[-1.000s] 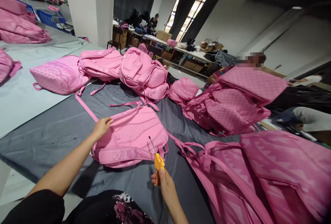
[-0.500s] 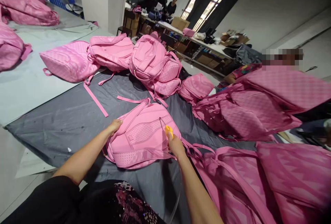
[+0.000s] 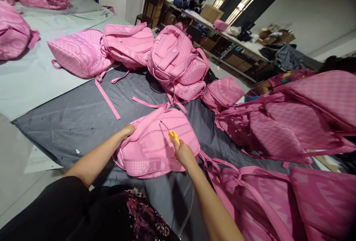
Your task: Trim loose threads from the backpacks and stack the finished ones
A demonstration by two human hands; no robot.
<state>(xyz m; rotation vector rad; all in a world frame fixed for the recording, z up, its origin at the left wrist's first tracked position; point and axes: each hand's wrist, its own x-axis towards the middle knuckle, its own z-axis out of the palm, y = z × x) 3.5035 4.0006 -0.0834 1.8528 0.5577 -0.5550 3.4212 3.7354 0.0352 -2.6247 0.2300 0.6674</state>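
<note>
A pink backpack [image 3: 162, 154] lies in front of me with its padded, perforated back panel up. My left hand [image 3: 129, 130] is closed on its left side, by a shoulder strap. In my right hand [image 3: 184, 155] is an air blow gun [image 3: 174, 136] with a yellow body and a thin dark nozzle. The nozzle points away to the upper left, over the back panel; whether its tip touches the fabric I cannot tell. A clear hose [image 3: 190, 207] hangs below my right forearm. One loose strap [image 3: 147, 102] stretches left from the backpack's top onto the dark sheet.
Dark grey sheeting [image 3: 66, 122] covers the table. More pink backpacks stand along the far side [image 3: 172, 53] and are heaped at the right [image 3: 261, 192]. Behind another pink pile [image 3: 280, 122], a person's patterned sleeve [image 3: 292, 77] shows. Farther back is a bench with boxes [image 3: 211, 13].
My right hand has carried the air blow gun leftward across the back panel. My left hand keeps its hold on the backpack. The whole view has shifted slightly.
</note>
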